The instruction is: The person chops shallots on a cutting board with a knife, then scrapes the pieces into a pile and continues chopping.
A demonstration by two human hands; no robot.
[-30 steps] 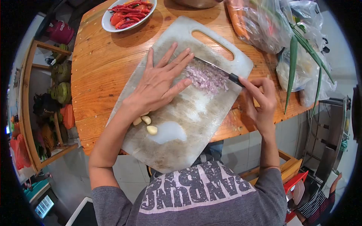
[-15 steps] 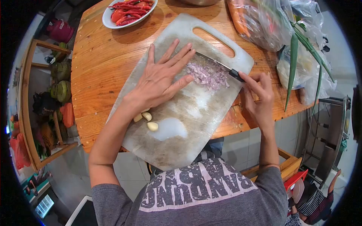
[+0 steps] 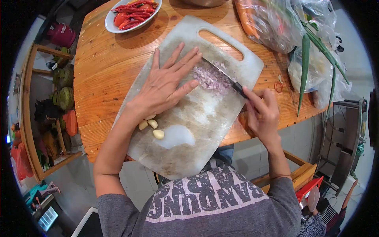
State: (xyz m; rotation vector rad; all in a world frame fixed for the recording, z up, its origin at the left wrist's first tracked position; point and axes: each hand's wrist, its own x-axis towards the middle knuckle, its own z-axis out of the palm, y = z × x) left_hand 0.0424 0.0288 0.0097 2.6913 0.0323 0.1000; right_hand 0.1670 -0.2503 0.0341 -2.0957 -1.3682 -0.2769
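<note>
Landmark: white plastic cutting board (image 3: 189,130) with a slot handle, lying askew on the round orange wooden table (image 3: 100,71).
Left hand (image 3: 164,87): flat and spread open, palm down, fingertips pressing on the tip of the blade near the board's middle; grips nothing.
Right hand (image 3: 260,112): closed around the black handle of the kitchen knife (image 3: 225,77), at the board's right edge.
Knife: blade runs diagonally across the board's upper half, edge down against the pile.
Pile: finely minced purple shallot (image 3: 211,79), on the board just below the handle slot, beside the left fingertips.
Garlic: three peeled pale cloves (image 3: 152,128) on the board's left side, under the left wrist.
Beyond the board: white oval dish of red chillies (image 3: 132,14) at upper left; clear plastic bags of vegetables (image 3: 276,23) with long green leaves at upper right.
</note>
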